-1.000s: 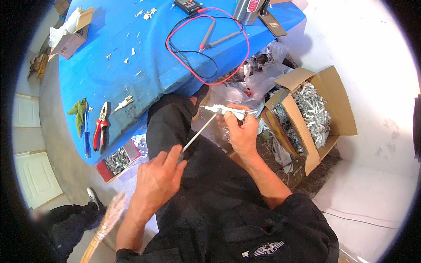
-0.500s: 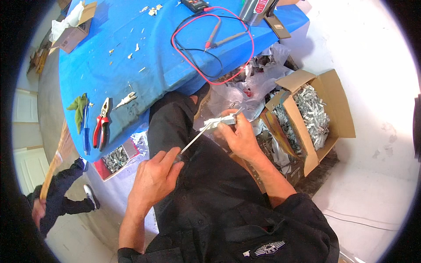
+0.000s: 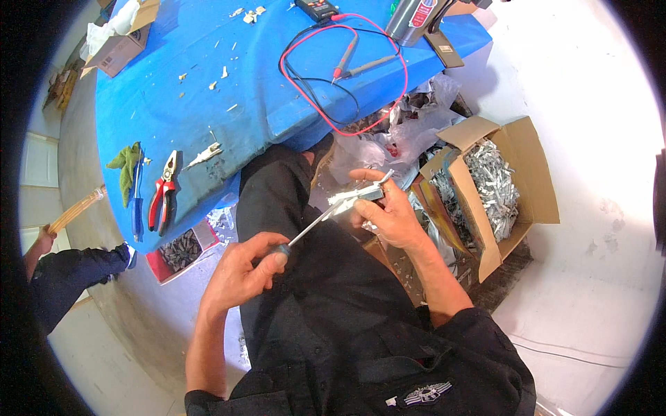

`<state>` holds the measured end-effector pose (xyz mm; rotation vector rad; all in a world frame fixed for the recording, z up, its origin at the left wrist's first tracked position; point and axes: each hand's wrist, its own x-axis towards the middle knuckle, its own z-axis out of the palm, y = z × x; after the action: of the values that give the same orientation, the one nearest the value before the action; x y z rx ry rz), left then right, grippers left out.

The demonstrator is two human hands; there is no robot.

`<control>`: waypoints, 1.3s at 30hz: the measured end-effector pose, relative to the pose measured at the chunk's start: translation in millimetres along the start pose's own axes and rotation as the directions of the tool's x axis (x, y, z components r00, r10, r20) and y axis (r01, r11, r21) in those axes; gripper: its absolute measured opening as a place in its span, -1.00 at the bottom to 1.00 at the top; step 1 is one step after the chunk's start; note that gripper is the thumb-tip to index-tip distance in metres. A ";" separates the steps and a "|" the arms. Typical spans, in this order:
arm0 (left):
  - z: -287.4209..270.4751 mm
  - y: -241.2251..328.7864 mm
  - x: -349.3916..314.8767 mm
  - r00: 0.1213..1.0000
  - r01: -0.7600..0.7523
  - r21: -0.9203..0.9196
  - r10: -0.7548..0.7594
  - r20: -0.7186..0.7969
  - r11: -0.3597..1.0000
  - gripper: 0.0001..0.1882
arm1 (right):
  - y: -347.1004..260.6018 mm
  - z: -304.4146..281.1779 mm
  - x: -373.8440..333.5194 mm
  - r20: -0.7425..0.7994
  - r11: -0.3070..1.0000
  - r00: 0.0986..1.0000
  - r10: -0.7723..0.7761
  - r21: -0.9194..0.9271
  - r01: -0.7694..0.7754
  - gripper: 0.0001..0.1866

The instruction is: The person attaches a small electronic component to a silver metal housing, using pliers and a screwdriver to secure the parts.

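A screwdriver (image 3: 310,231) with a dark handle is gripped in my left hand (image 3: 243,272), fingers and thumb closed round the handle. Its thin metal shaft slants up to the right, and the tip meets a small white plastic part (image 3: 345,200) with a grey block along one side. My right hand (image 3: 395,218) pinches that part between thumb and fingers above my lap. What exactly the part is cannot be made out. A similar white piece (image 3: 206,153) lies on the blue-covered table (image 3: 229,76), beside red-and-black pliers (image 3: 163,194) and a blue-handled screwdriver (image 3: 136,208).
To the right stands an open cardboard box (image 3: 534,163) full of small silvery-white pieces; another box (image 3: 163,267) sits under the table. On the table are a multimeter (image 3: 317,9) with leads, a metal cup (image 3: 413,21) and a green cloth (image 3: 125,170). Another person's leg (image 3: 76,277) shows at left.
My right hand has turned slightly, its index finger now lifted off the white part. The screwdriver handle shows more in my left hand. The person at left has shifted, with the wooden stick lower.
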<state>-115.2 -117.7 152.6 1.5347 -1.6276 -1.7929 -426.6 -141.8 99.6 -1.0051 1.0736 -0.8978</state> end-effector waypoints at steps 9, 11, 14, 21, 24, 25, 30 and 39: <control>17.5 -27.2 4.8 0.999 -0.040 -0.113 0.038 -0.016 0.993 -0.67 | -3.0 3.5 0.1 0.012 0.986 0.996 0.091 0.136 -0.092 -0.40; 23.1 -32.4 3.4 0.980 -0.164 0.055 0.169 -0.106 0.985 -0.68 | 9.4 3.5 4.8 -0.041 0.976 0.995 0.094 0.202 -0.084 -0.40; 27.0 -19.6 -5.3 0.963 -0.193 0.209 0.226 -0.149 0.959 -0.66 | 22.5 1.7 7.0 -0.091 0.947 0.987 0.129 0.307 -0.095 -0.47; 43.5 -24.0 -9.7 0.931 -0.261 0.173 0.295 -0.216 0.950 -0.62 | 43.5 31.9 17.6 -0.326 0.923 0.944 0.053 0.376 0.077 -0.84; 57.9 -32.9 -6.0 0.895 -0.300 0.242 0.360 -0.261 0.923 -0.61 | 52.6 18.8 23.5 -0.405 0.932 0.914 0.010 0.336 0.139 -0.81; 60.2 -27.3 -6.9 0.900 -0.276 0.251 0.341 -0.271 0.928 -0.61 | 45.9 19.9 24.3 -0.439 0.939 0.898 0.020 0.316 0.133 -0.80; 74.1 -26.5 -0.5 0.833 -0.310 0.268 0.397 -0.385 0.912 -0.63 | 31.9 12.0 35.8 -0.462 0.957 0.885 -0.061 0.223 0.183 -0.80; 47.6 -30.5 -11.6 0.979 -0.191 -0.542 0.197 -0.048 0.818 -0.56 | -8.6 35.7 40.1 -0.229 0.934 0.943 -0.243 0.207 0.291 -0.79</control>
<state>-136.1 -72.5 123.4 1.0570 -1.0793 -1.9222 -383.3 -174.5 102.8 -0.8839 0.9787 -1.3434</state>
